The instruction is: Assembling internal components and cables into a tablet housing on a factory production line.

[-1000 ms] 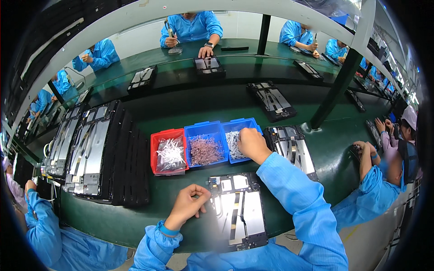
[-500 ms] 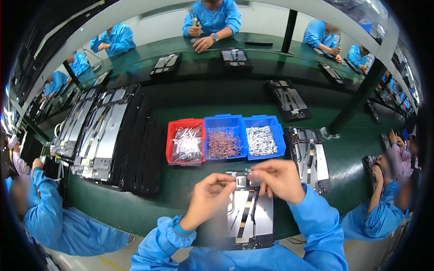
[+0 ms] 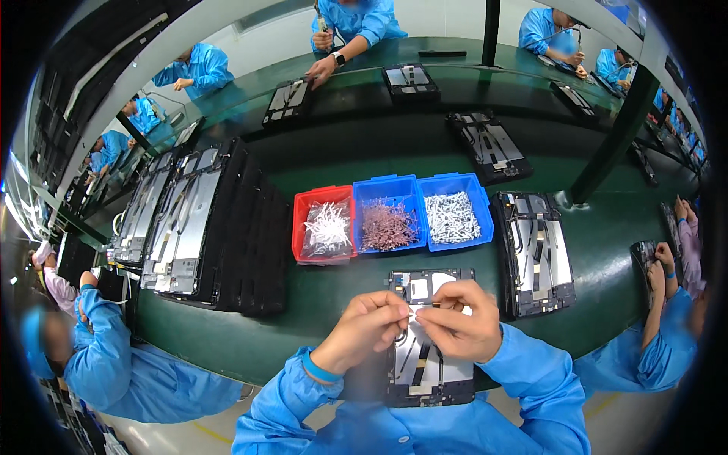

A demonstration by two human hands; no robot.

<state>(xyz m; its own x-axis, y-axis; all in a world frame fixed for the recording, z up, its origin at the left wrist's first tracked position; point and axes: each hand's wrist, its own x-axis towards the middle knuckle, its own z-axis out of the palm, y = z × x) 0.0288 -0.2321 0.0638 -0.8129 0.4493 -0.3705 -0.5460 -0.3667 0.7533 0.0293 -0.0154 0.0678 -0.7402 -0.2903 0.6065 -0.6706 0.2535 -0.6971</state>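
Observation:
In front of me lies an opened tablet-like device point(image 3: 455, 371) with a black frame, silver plates and dark ribbon cables. Over its upper half, my left hand point(image 3: 367, 326) is closed in a pinch, thumb against forefinger. My right hand point(image 3: 464, 322) pinches too, its fingertips nearly touching those of the left. Between them shows a small white piece point(image 3: 413, 312), too tiny to tell its kind. Beyond the hands stand a red bin point(image 3: 299, 227) of white strips in a clear bag, a blue bin point(image 3: 387, 184) of brownish-pink small parts and a blue bin point(image 3: 452, 182) of white-and-dark pieces.
Stacked opened devices point(image 3: 182, 220) with black holders rise at the left. Another opened device point(image 3: 536, 254) lies right of the bins, and one more point(image 3: 491, 148) sits farther back. A green post point(image 3: 618, 133) stands at the right. Co-workers in blue sleeves point(image 3: 98, 349) sit around the bench.
My hands have come together fingertip to fingertip, the right one moving down and left from the device's top end. The view has shifted slightly. A person opposite now reaches to a far device.

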